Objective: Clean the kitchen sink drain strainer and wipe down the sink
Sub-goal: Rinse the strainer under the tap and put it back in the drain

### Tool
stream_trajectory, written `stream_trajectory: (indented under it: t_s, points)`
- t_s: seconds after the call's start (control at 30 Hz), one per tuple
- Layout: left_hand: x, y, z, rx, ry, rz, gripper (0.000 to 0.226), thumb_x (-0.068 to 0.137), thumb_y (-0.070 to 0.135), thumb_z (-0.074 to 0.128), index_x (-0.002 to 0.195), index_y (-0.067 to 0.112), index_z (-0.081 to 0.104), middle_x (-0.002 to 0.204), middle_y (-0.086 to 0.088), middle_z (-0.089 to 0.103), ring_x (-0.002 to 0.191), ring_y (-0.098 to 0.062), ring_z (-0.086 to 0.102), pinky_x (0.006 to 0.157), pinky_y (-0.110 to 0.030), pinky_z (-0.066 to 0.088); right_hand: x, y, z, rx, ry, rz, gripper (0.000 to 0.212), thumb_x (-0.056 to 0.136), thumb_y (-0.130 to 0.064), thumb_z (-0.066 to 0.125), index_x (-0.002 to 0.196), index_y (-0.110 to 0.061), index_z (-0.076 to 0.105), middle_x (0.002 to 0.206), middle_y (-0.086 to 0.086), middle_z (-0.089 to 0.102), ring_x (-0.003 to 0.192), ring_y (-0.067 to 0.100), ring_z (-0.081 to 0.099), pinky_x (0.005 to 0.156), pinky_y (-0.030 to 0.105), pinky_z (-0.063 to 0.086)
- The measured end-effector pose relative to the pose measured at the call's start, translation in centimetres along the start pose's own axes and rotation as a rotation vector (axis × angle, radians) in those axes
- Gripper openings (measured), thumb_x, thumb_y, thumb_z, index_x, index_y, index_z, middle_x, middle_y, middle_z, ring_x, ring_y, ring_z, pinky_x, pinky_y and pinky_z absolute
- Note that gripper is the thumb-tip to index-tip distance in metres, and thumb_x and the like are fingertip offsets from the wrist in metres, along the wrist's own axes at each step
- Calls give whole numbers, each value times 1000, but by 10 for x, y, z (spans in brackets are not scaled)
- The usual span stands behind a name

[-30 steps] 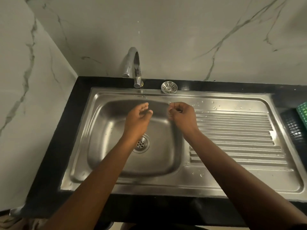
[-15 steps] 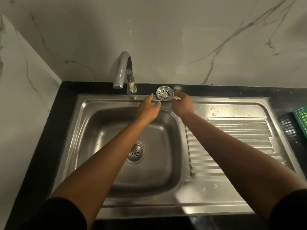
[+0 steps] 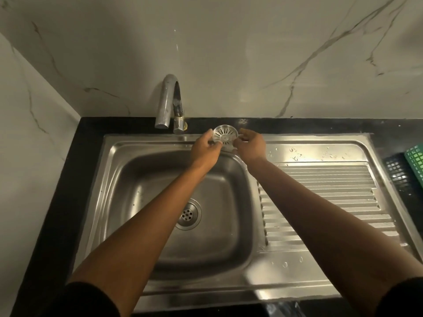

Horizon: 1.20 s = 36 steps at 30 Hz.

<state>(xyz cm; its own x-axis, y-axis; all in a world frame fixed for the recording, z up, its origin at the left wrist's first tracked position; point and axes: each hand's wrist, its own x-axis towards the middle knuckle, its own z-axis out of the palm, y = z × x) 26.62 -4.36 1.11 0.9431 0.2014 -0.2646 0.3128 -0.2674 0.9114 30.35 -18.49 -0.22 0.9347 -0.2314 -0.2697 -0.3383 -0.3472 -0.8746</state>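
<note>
A round metal drain strainer (image 3: pixel 225 134) with slotted holes sits at the back rim of the steel sink (image 3: pixel 142 179), just right of the tap. My left hand (image 3: pixel 204 150) pinches its left edge and my right hand (image 3: pixel 250 147) pinches its right edge. The strainer is tilted toward me between the fingertips. In the basin floor the open drain (image 3: pixel 187 215) shows its perforated centre, partly beside my left forearm.
A chrome tap (image 3: pixel 169 104) curves over the back left of the basin. The ribbed drainboard (image 3: pixel 320 197) lies to the right with water drops on it. A black basket (image 3: pixel 397 172) and a green basket (image 3: pixel 415 159) stand at the far right. Marble walls enclose the back and left.
Both hands moved from above the basin to the back rim and closed on the strainer's two edges. The camera shifted so the sink sits lower in view.
</note>
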Motion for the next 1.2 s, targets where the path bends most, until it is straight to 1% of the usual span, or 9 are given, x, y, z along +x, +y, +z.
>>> stream_trajectory:
  t_s: [0.1,0.23,0.37,0.5,0.57,0.73,0.93,1.07,1.2]
  points:
    - [-16,-5,-21,-78,89,54,44,102,14,65,145,5,61,143,-8,69,121,-13,67,98,-10,51,-20,-3,4,150,-72,10,22,91,-1,72,112,-6,77,96,9,78,79,23,75,72,37,65]
    - [-28,-16,-56,-81,278,100,29,97,18,74,125,9,74,115,-7,79,101,-17,75,97,-40,62,-54,-5,9,196,-123,-5,14,91,-5,76,88,-20,77,82,0,80,80,17,79,71,36,65]
    - [-19,-22,-88,-29,491,95,37,89,28,83,119,8,72,109,-6,75,87,-15,71,86,-35,62,-90,-6,13,315,-191,19,15,92,-1,74,89,-16,77,83,3,81,79,16,80,69,28,62]
    - [2,-17,-100,50,435,116,40,84,42,86,105,9,77,94,9,72,70,9,63,63,-6,45,-114,-6,18,333,-231,-12,14,94,-2,73,92,-16,77,83,3,82,79,16,80,69,26,63]
    - [10,-13,-101,34,405,119,30,83,43,85,90,14,79,81,8,75,65,8,63,63,-19,53,-121,-7,21,346,-228,-20,17,93,-2,73,91,-18,78,84,3,82,79,16,80,69,26,62]
    - [25,-12,-104,42,381,87,42,84,44,82,81,2,79,79,-19,79,78,-38,77,74,-52,60,-126,-9,28,325,-206,-27,19,93,-3,73,88,-21,78,85,2,82,80,15,80,69,26,62]
    - [34,-26,-111,0,331,25,35,91,23,75,59,11,68,79,-25,77,70,-25,68,76,-54,62,-127,-11,39,281,-187,-10,12,93,-7,75,92,-18,80,87,2,82,85,19,80,79,37,66]
    - [33,-29,-123,-89,219,-17,16,92,5,74,82,15,81,76,-5,75,79,-25,72,88,-53,64,-131,-15,46,212,-160,-24,13,92,-9,76,89,-22,79,86,-2,82,83,14,80,77,36,67]
    - [8,-37,-140,-159,58,-79,6,96,11,74,95,13,80,87,-14,79,74,-23,75,83,-43,66,-134,-17,51,91,-120,-46,12,89,-10,77,85,-21,80,80,-5,80,76,12,79,76,39,67]
